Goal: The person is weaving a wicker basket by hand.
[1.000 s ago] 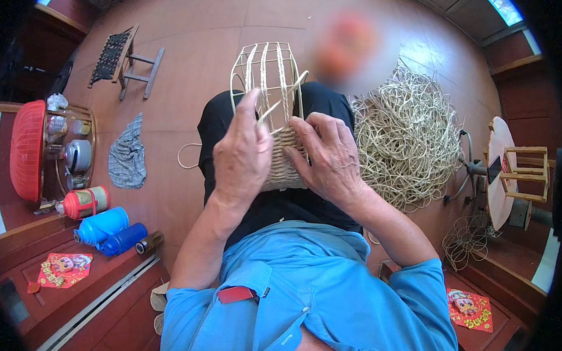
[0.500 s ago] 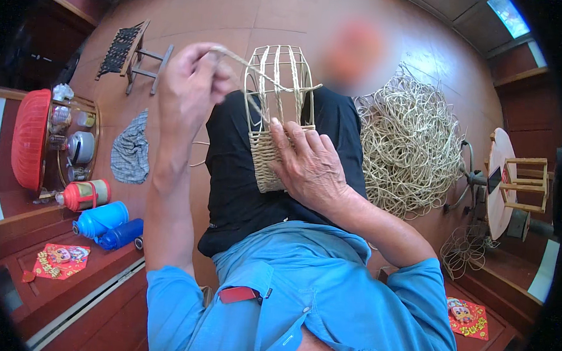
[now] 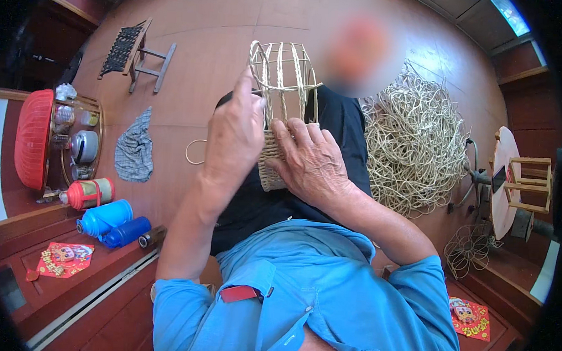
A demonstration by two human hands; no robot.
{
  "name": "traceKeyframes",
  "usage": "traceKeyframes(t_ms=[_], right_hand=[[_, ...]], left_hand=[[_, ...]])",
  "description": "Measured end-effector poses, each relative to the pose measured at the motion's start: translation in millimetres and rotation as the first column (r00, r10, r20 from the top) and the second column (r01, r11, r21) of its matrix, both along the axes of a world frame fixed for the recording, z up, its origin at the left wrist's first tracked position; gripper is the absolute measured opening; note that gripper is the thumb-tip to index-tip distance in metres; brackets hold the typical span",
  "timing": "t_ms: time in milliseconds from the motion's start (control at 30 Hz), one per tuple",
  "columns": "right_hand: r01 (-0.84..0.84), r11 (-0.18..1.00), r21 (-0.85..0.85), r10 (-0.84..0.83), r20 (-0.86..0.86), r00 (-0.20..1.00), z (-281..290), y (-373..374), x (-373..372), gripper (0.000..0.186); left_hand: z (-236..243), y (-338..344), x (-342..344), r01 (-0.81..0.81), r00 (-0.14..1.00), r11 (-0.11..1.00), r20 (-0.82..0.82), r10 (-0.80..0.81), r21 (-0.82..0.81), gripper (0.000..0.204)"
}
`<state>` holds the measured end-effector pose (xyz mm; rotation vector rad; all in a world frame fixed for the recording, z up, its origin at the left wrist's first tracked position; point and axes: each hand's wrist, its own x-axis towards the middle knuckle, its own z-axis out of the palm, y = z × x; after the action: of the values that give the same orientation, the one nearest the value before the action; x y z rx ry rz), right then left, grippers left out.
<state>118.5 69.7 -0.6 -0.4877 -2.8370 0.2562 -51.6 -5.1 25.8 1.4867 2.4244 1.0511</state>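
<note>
A half-woven basket (image 3: 272, 170) rests on my lap, tightly woven at its near end, with bare upright stakes and a ring at the far end. Across its woven rim lies my right hand (image 3: 316, 157), fingers on top and thumb lower down, gripping it. My left hand (image 3: 236, 133) is at the basket's left side, forefinger pointing away from me and the other fingers curled. A pale cord (image 3: 253, 54) loops round the left stakes and runs down to this hand, whose fingers partly hide it.
A big tangled heap of cord (image 3: 417, 144) lies on the floor to the right, beside a round-topped stand (image 3: 505, 185). At left are a low stool (image 3: 126, 49), a checked cloth (image 3: 135, 150), flasks (image 3: 106, 218) and a rack with a red basin (image 3: 33, 139). A blurred patch (image 3: 360, 50) is ahead.
My left hand has come right and nearer, from out beside the basket to its left side. The cord, stretched out leftward before, now loops close round the stakes. My right hand keeps its grip.
</note>
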Motion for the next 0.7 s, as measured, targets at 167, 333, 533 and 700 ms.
traceKeyframes(t_ms=[167,333,533,700], right_hand=[[-0.002,1.0,0.015,0.003,-0.059,0.998,-5.0,1.4,0.1,0.066],[-0.011,1.0,-0.01,0.01,-0.114,0.993,-6.4,4.3,2.6,0.065],[0.004,0.999,-0.039,-0.01,-0.169,0.986,-7.2,2.4,4.9,0.062],[-0.008,0.997,-0.074,-0.02,-0.362,0.932,-12.2,3.3,-5.3,0.047]], left_hand=[[-8.8,8.8,13.7,0.033,0.993,0.996,0.12,-0.023,-0.079,0.069],[-2.7,0.3,19.3,0.011,0.993,0.999,0.119,-0.005,-0.048,0.07],[-29.1,-27.0,6.5,-0.255,0.364,0.919,0.91,-0.197,0.301,0.051],[-58.3,-70.4,-46.3,-0.383,-0.002,0.859,0.93,-0.368,0.339,0.041]])
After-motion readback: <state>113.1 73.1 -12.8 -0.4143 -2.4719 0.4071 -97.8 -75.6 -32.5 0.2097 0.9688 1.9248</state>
